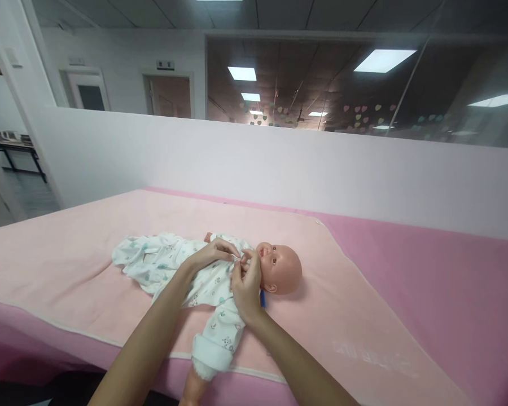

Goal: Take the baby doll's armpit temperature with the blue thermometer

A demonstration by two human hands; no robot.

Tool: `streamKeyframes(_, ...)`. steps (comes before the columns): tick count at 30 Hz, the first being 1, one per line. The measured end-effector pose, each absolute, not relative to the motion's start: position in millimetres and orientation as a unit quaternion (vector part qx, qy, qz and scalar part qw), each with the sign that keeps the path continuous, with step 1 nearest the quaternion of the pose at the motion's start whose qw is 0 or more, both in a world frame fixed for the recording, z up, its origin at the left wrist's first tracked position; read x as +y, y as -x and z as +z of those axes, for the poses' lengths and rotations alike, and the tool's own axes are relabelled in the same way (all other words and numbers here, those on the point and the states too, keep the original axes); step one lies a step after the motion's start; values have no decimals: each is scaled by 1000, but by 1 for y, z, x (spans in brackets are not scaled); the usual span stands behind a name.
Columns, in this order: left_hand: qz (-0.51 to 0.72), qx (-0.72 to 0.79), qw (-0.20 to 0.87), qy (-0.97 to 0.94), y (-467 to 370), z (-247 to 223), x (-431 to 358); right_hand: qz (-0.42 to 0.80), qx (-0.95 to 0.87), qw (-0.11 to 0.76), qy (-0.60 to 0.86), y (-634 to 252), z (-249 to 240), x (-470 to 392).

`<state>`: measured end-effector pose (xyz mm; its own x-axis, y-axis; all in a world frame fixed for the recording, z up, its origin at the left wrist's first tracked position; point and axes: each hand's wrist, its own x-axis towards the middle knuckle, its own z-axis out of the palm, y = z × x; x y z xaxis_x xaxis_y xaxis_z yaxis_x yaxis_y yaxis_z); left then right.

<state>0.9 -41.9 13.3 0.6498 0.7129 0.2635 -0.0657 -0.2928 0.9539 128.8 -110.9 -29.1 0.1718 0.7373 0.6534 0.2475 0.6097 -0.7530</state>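
Observation:
A baby doll lies on its back, its bald head toward the right. It wears a white baby outfit with small green and grey prints. My left hand rests over the chest, fingertips closed in a pinch on the outfit near the neckline. Meeting it just below the doll's chin, my right hand also pinches the cloth there. A small white bit of the outfit shows between the fingertips; whether it is a tie or an edge I cannot tell. The doll's sleeved near arm stretches toward me, with a wide folded cuff.
Under the doll spreads a light pink mat over a darker pink padded surface. Something blue peeks out beside the doll's neck. A low white wall stands behind, with a window above it. The table's near edge runs in front of me.

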Motion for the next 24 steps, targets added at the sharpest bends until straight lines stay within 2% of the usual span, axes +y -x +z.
streamKeyframes(8, 357, 243, 532, -728, -2, 13, -40, 201, -585, 673, 406, -127, -29, -109)
streamKeyframes(15, 366, 255, 573, -688, -1, 11, -39, 228, -578, 673, 401, -127, -26, -115)
streamKeyframes(24, 358, 247, 520, -735, -3, 13, -40, 290, -549, 680, 390, -126, -23, -119)
